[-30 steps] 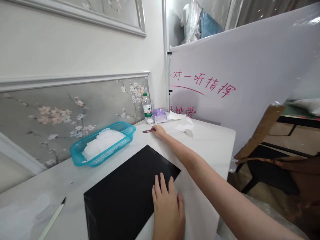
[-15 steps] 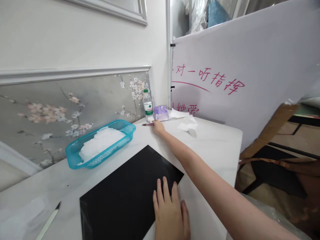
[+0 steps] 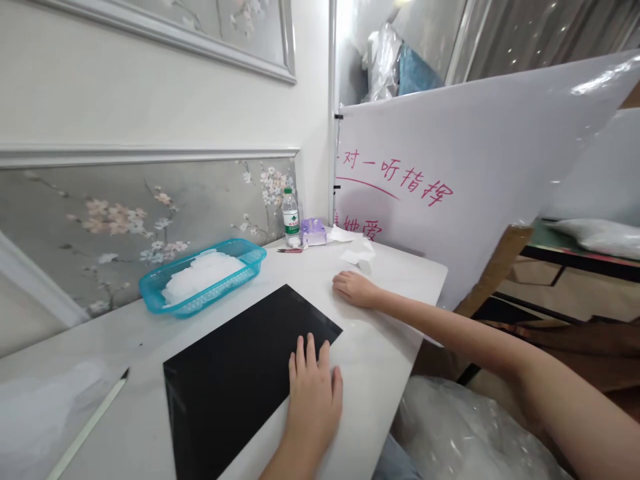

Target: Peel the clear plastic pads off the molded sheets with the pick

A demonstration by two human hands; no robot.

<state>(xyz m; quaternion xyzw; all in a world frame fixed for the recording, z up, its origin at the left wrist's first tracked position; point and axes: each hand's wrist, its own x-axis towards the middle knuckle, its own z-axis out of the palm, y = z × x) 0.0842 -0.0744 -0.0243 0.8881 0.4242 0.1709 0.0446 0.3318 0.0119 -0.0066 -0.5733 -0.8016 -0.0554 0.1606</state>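
Note:
My left hand point(image 3: 315, 390) lies palm down, its fingers spread on the right edge of a flat black sheet point(image 3: 240, 363). On the white table to the right of the sheet rests my right hand point(image 3: 355, 289), fingers curled in and nothing visible in them. A pair of small snips point(image 3: 290, 251) with reddish handles lies farther back, apart from both hands. Crumpled white tissue point(image 3: 359, 255) is just beyond my right hand. To the left of the sheet, a pale, dark-tipped tool point(image 3: 90, 427) lies at an angle.
A blue plastic basket point(image 3: 200, 308) holding white material stands against the wall. In the back corner are a green-capped water bottle point(image 3: 291, 220) and a purple tissue pack point(image 3: 313, 233). A white panel with red writing point(image 3: 400, 133) borders the table; clear plastic point(image 3: 465, 427) bulges below its right edge.
My right hand has let go of the snips by the tissue pack and drawn back toward me and rightward. My left hand stays on the black sheet. The view has shifted.

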